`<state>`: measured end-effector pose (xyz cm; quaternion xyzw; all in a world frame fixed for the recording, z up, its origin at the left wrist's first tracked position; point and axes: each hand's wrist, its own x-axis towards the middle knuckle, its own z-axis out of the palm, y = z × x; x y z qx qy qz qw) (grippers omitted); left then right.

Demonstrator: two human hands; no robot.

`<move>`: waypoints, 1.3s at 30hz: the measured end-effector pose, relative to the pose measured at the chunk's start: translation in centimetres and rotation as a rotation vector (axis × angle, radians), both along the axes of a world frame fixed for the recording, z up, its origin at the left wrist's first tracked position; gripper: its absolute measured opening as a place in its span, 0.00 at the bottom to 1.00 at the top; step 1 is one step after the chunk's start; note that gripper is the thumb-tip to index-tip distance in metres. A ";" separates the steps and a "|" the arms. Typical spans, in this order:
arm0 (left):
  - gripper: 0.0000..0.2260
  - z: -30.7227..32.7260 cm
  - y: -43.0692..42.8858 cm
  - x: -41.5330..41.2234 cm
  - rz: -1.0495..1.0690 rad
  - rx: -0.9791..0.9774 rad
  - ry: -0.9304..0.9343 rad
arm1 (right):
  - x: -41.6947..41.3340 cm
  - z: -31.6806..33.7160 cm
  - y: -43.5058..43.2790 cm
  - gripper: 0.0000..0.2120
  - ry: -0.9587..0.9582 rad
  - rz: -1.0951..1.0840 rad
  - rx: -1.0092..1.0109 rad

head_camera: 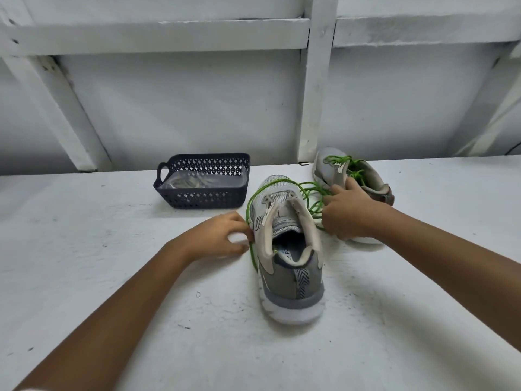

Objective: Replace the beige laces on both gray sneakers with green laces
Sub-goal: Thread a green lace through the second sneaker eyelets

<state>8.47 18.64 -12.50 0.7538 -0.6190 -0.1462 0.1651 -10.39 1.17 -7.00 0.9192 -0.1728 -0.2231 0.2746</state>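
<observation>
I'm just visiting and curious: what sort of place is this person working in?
Likely a plain workshop or storeroom, though I can't be sure: a rough white-painted table, a white wall braced with painted beams, and a dark plastic basket set out on the table.

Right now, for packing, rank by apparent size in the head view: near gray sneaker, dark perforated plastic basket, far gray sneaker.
1. Near gray sneaker, nearness inflates it.
2. Dark perforated plastic basket.
3. Far gray sneaker, partly hidden.
</observation>
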 end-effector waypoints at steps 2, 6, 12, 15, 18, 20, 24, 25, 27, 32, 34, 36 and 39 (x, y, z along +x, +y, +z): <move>0.07 0.2 -0.1 -0.3 -0.003 0.019 -0.012 | -0.1 -0.4 -0.2 0.12 -0.034 0.021 -0.028; 0.06 0.0 -0.3 -0.4 -0.024 0.019 -0.025 | -0.5 -0.4 -0.8 0.11 -0.119 0.146 -0.074; 0.05 1.1 -0.1 0.3 0.134 -0.153 0.090 | -0.8 0.4 -2.3 0.11 -0.562 0.186 0.191; 0.06 2.7 -0.3 0.7 0.266 -0.337 0.277 | -0.3 1.2 -2.2 0.10 -0.933 0.063 0.388; 0.09 4.1 -1.2 0.5 0.294 -0.452 0.374 | 0.9 1.8 -2.2 0.10 -1.103 -0.054 0.611; 0.14 4.5 -1.9 0.4 0.289 -0.475 0.356 | 1.7 1.8 -2.1 0.11 -1.087 -0.067 0.702; 0.15 4.3 -3.3 0.2 0.323 -0.477 0.248 | 2.8 1.5 -2.0 0.17 -0.892 -0.096 0.774; 0.13 4.2 -3.5 0.0 0.326 -0.464 0.236 | 2.9 1.3 -2.1 0.19 -0.850 -0.102 0.756; 0.08 3.9 -3.6 -0.3 0.306 -0.420 0.179 | 3.2 1.0 -2.3 0.20 -0.791 -0.116 0.723; 0.05 3.5 -3.8 -0.4 0.259 -0.332 0.063 | 3.5 0.3 -2.7 0.12 -0.838 -0.172 0.777; 0.04 3.3 -3.8 -0.3 0.278 -0.318 0.050 | 3.7 0.2 -2.8 0.11 -0.852 -0.138 0.735; 0.03 3.2 -3.8 -0.5 0.278 -0.295 0.015 | 3.8 0.1 -2.6 0.11 -0.841 -0.109 0.670; 0.05 3.2 -3.9 -0.7 0.264 -0.235 -0.015 | 3.9 -0.1 -2.6 0.10 -0.845 -0.094 0.648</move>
